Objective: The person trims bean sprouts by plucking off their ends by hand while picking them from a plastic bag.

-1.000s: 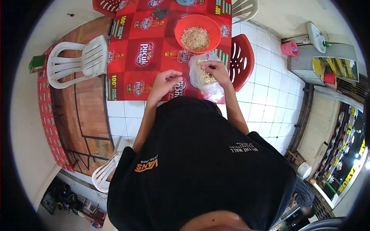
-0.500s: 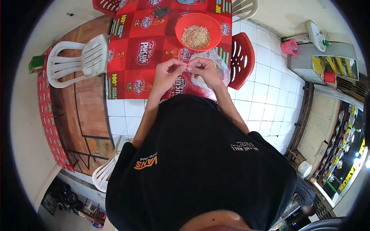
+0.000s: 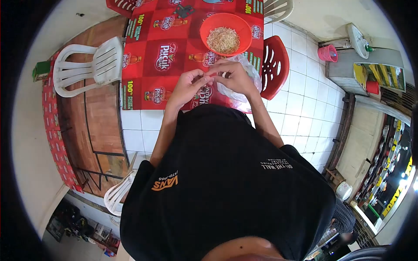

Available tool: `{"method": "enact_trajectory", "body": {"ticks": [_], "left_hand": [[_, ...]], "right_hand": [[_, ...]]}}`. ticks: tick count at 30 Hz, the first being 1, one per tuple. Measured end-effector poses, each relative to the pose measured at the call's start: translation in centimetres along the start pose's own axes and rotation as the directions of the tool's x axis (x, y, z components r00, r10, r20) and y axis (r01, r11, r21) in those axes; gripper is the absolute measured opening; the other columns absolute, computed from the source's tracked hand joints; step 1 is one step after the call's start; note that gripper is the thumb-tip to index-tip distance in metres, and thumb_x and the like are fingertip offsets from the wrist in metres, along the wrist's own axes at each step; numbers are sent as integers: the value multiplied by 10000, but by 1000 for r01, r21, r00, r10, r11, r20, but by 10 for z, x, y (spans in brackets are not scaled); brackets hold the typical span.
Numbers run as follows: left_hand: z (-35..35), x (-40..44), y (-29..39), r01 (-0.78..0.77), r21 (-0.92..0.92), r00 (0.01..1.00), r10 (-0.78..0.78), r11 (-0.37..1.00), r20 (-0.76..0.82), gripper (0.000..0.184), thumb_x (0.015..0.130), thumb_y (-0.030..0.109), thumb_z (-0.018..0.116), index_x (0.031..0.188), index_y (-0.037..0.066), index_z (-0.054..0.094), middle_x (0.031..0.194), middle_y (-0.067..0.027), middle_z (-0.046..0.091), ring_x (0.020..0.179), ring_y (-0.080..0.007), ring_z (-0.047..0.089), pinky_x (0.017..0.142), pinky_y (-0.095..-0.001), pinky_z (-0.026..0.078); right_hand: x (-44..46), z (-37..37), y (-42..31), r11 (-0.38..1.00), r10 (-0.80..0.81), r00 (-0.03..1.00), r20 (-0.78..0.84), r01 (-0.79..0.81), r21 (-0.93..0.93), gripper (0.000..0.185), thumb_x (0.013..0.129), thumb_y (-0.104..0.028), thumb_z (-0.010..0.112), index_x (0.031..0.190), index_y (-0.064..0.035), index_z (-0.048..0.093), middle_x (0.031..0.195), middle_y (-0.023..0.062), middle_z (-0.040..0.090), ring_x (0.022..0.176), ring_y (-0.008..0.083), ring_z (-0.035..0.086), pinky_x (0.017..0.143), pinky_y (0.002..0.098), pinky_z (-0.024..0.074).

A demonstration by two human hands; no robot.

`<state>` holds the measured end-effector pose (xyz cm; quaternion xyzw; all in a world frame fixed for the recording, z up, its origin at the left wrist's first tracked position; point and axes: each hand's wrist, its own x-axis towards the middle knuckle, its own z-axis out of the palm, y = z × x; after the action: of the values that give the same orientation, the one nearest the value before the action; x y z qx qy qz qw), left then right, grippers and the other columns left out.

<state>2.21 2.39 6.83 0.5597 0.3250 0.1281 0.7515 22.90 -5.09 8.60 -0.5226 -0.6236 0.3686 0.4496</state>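
While a loose heap of thin, pale, straw-coloured strands [image 3: 223, 40] lies in a round, orange-red plastic bowl [image 3: 245, 36], a crumpled, translucent white plastic bag [image 3: 254, 73] rests just on the near side of it, partly hidden by the right hand [image 3: 233, 77]. That hand is held palm down in front of the bag, its fingers curved toward the left hand [image 3: 189, 88]. The thumb and forefinger of the left hand are brought together, and their tips meet the fingertips of the right; whether anything is pinched there is too small to tell.

Beneath all this spreads a glossy red tablecloth [image 3: 149, 77] printed with bottles and lettering. Farther off on it, to the left of the bowl, lies a small dark grey object [image 3: 183, 10] of unclear kind. Against the table's right side stands a red plastic chair [image 3: 283, 65] with a pierced back; on the left side, well apart from the hands, is a slatted white plastic chair [image 3: 108, 61]. The person wears a black short-sleeved shirt [image 3: 226, 174] with orange and white lettering. Beyond the red chair, white square floor tiles [image 3: 297, 89] run toward a pink plastic basket [image 3: 326, 53] and a white wall-mounted basin [image 3: 358, 40].
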Motion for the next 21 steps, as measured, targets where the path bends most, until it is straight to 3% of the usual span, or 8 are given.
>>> {"method": "enact_trajectory", "body": {"ticks": [4,8,11,13,16,21], "left_hand": [[0,-5,3,-50,23,999,50,998,-20,175,981,178,671,1031,11,688,923,-30,717,783,-46,607,669,-215,484],[5,-10,10,-106,101,988,116,989,-105,144,955,126,694,1005,-10,697,898,-30,714,803,-56,610,738,-232,487],[4,-8,5,-207,131,968,223,969,-112,136,944,113,703,985,-16,695,898,-29,712,806,-52,609,719,-229,481],[4,-10,8,-165,97,978,175,982,-116,131,942,113,705,981,-11,693,891,-23,711,803,-51,612,715,-230,480],[2,-8,2,-214,110,968,226,971,-111,120,934,104,710,977,-6,692,885,-23,716,800,-53,622,708,-233,482],[7,-10,-1,-294,203,944,317,934,-87,98,915,66,718,981,-2,693,897,-49,734,816,-79,660,703,-240,494]], "right_hand": [[1,1,2,999,-17,1000,-15,16,-43,148,785,-58,777,932,-57,760,861,80,718,790,206,673,716,308,523],[-1,5,-7,995,61,997,-46,-64,-71,111,788,-85,786,891,-61,753,838,66,716,700,174,645,638,291,503],[-2,10,-7,996,79,993,-84,-83,-45,84,808,-95,780,880,-64,750,821,50,712,670,144,626,612,282,491],[-3,12,-9,993,112,990,-86,-114,-14,73,827,-101,771,885,-63,749,808,31,707,674,120,624,618,278,490],[-10,12,4,933,265,964,26,-264,244,63,860,-106,754,896,-55,743,799,-5,689,687,89,616,620,259,480],[-19,11,23,739,347,908,237,-420,527,81,895,-92,707,944,-29,714,790,-4,666,670,71,599,606,220,450]]}}
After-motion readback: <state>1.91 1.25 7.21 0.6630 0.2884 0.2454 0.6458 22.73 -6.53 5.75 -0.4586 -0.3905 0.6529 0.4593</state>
